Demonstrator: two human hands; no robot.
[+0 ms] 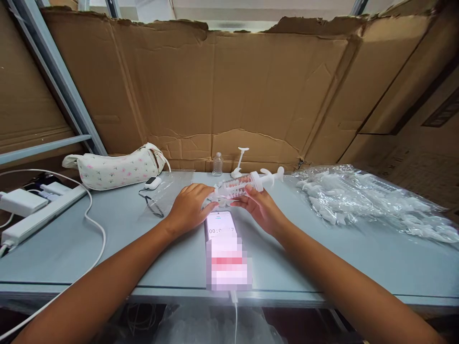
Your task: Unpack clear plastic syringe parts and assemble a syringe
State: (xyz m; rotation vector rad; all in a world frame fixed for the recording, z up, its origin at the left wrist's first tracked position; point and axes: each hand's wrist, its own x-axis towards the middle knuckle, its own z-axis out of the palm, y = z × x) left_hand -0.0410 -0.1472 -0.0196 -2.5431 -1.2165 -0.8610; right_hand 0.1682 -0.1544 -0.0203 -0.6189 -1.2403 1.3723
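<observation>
Between my two hands a clear plastic syringe-like tube [234, 187] with a white plunger handle lies slanted, its handle end up to the right. My left hand [191, 203] has its fingers closed at the tube's left end. My right hand [260, 208] grips the tube from below near its right end, fingertips on the barrel. Just behind them a white plunger-like piece [238, 169] stands on the table, with a small clear bottle [217, 165] to its left. Below the hands lies a lit phone [220, 227].
A clear bag of white parts [358, 196] covers the right side of the table [172, 267]. To the left are a floral pouch [118, 169], a small device with a strap [152, 183], and a power strip [43, 217] with a white cable. Cardboard [215, 91] stands behind.
</observation>
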